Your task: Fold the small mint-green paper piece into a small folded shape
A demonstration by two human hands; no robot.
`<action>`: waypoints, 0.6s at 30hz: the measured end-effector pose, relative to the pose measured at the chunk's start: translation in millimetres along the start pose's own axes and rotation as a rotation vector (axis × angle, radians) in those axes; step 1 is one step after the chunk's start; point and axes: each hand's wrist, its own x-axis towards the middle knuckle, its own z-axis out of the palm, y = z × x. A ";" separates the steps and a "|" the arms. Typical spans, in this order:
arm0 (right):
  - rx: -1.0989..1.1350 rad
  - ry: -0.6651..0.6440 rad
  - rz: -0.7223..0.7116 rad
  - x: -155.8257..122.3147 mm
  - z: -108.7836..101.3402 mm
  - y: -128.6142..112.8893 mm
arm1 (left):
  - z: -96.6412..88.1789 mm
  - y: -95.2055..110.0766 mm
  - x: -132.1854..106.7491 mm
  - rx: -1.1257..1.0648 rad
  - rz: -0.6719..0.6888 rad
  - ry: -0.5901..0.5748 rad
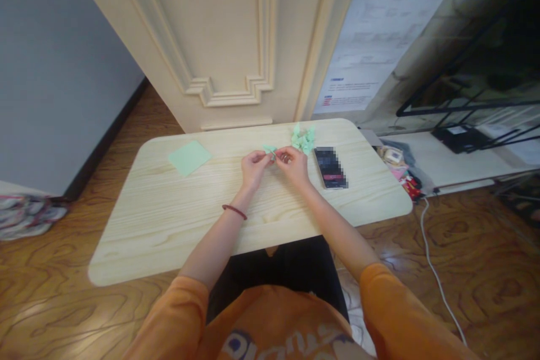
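Observation:
Between my two hands is a small folded piece of mint-green paper, held above the middle of the table. My left hand pinches it from the left with thumb and finger. From the right, the fingertips of my right hand pinch the same piece, close to the left fingertips. Much of the folded paper is hidden by the fingers. Just beyond my right hand lies a cluster of folded mint-green paper pieces. A stack or sheet of square mint-green paper lies flat at the left.
A phone lies on the light wooden table, right of my right hand. Behind the table's far edge stands a cream panelled surface. A white cable runs along the floor at right, near a low shelf with bagged items.

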 end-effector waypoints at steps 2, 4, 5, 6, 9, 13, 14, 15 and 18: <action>-0.019 0.021 -0.013 0.0 -0.6 1.4 | 0.3 0.0 0.0 -0.025 -0.028 -0.010; -0.037 0.028 -0.035 -0.4 -1.1 1.4 | 0.8 0.4 -0.3 -0.042 -0.049 -0.009; -0.046 0.039 -0.054 -0.8 -1.2 1.0 | 1.1 0.7 -0.4 -0.049 -0.058 -0.004; -0.055 0.046 -0.074 -1.3 -1.2 0.5 | 1.3 1.0 -0.5 -0.057 -0.064 0.002; -0.075 0.059 -0.124 -2.5 -0.5 -1.0 | 1.6 1.2 -0.3 -0.085 -0.073 0.008; -0.052 0.083 -0.135 -2.0 -0.2 -1.3 | 2.0 1.6 -0.2 -0.112 -0.073 -0.004; -0.041 0.085 -0.120 -1.5 -0.4 -1.3 | 2.2 2.1 -0.5 -0.113 -0.069 -0.011; -0.029 0.081 -0.100 -0.9 -0.6 -1.1 | 2.4 2.6 -0.9 -0.109 -0.063 -0.021; 0.013 0.064 -0.035 1.2 -1.2 -0.1 | 2.5 4.4 -2.2 -0.070 -0.048 -0.062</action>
